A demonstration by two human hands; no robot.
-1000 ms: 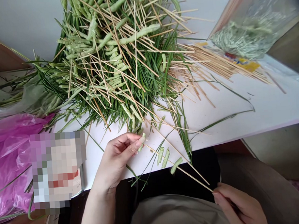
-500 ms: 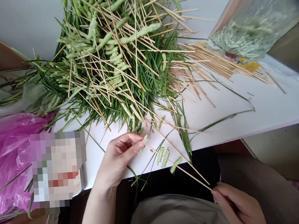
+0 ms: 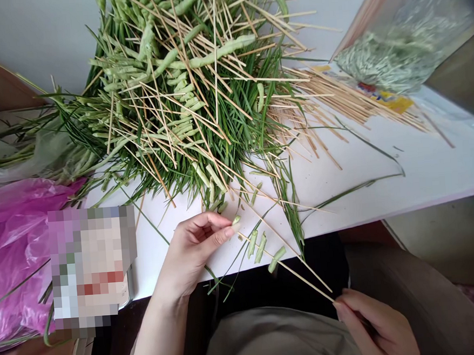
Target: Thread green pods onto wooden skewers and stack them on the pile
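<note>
My right hand [image 3: 375,324] pinches the lower end of a thin bamboo skewer [image 3: 303,279], which slants up and left over the table's front edge. Three short pieces of green bean [image 3: 260,249] are threaded crosswise on it, spaced apart. Between thumb and fingers of my left hand [image 3: 191,248] is another short bean piece [image 3: 235,221], at the skewer's upper end; whether the tip has entered it is hidden. Close beside runs a second skewer [image 3: 281,229], reaching from the pile past the table edge. Loose bean pieces [image 3: 215,178] lie just beyond my left hand.
A tall heap of long green leaves [image 3: 243,115], beans [image 3: 224,52] and skewers fills the back of the white table [image 3: 343,194]. More skewers [image 3: 345,99] lie at right, near a clear bag [image 3: 391,61]. At left are a pink bag [image 3: 18,241] and a blurred-out object [image 3: 100,252].
My left hand has shifted slightly right with the bean piece, which now stands more upright at the skewer's end. The threaded pieces have tilted a little. My right hand has barely moved.
</note>
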